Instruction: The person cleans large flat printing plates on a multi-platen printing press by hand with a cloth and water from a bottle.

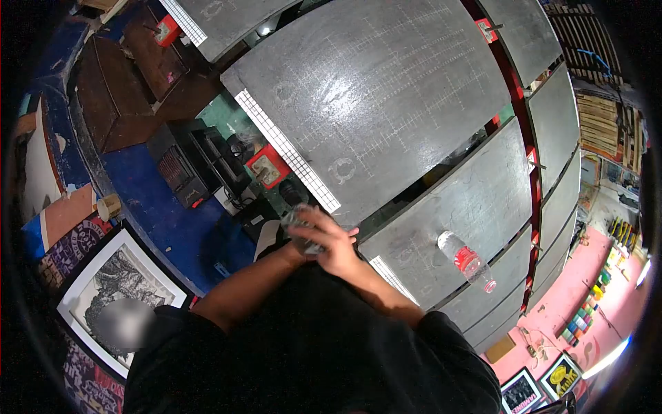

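In front of my body, my two hands meet close to the near edge of a large grey board. My right hand (335, 250) lies across the other with its fingers stretched and apart, blurred by motion. My left hand (302, 250) is mostly covered by it, and its fingers are hidden. A greyish, glassy-looking patch (296, 217) shows at the fingers; I cannot tell what it is. To the right, a clear plastic bottle with a red label (467, 262) lies on its side on another grey board (496, 200).
The large board (407, 83) carries pale grid marks and a white gridded strip (288, 152). More boards line a red rail (529, 138). A black heater-like box (196, 162), a red-framed fixture (267, 167) and a framed picture (176, 293) are at left.
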Available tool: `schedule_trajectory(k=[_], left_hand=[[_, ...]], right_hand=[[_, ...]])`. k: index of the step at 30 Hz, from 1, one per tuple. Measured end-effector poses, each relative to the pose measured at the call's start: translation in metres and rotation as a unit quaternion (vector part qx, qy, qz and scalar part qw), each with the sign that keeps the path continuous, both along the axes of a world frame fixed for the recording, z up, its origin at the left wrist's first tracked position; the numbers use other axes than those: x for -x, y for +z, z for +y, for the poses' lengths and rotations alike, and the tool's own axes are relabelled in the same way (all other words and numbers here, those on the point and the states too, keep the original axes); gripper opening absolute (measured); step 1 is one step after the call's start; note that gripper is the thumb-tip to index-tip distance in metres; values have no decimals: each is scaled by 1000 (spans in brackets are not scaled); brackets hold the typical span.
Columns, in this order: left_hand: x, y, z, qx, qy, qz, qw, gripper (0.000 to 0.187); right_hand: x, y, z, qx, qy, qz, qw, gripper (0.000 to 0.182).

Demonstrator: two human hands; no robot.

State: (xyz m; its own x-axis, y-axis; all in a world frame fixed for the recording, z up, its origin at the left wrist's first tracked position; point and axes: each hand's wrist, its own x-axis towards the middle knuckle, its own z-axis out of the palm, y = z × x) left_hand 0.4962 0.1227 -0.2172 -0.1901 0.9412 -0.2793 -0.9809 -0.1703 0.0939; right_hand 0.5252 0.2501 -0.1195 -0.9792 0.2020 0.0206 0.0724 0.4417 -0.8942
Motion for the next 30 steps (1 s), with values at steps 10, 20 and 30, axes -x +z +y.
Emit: schedule_trajectory(k=[10,20,30], left_hand=[[81,106,59,160,2,-280,946,85],[94,92,47,-198,156,-697,672,96],[79,52,41,-320,267,-893,169,62]], right_hand=[[177,18,133,-263,-195,118,937,40],[185,53,161,-152,-253,59,954,57],[154,86,123,41,-13,0,999,62]])
